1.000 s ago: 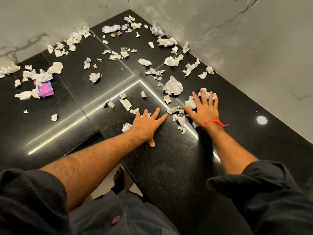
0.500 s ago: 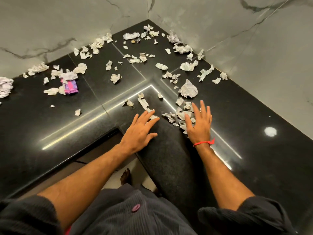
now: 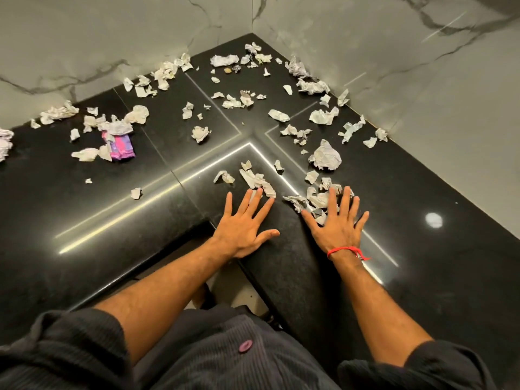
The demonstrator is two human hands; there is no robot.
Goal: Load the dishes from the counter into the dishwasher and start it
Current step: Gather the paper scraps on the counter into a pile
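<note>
While both hands lie flat near the inner corner of the black bench (image 3: 281,277), no dish shows anywhere, nor a dishwasher. Left hand (image 3: 242,224) rests open, fingers spread, tips touching a long torn paper strip (image 3: 257,180). Right hand (image 3: 336,224), red thread (image 3: 347,251) at the wrist, presses open-palmed on a heap of paper scraps (image 3: 316,199). That strip's long axis runs from the left fingertips away and leftward. My read: this is sweeping litter, so keep palms low and draw the scraps together toward the corner edge without scattering them. Beyond the right hand sits a big crumpled wad (image 3: 325,156); far left of the hands, a pink-purple wrapper (image 3: 121,144); more scraps reach the marble wall (image 3: 394,66).
</note>
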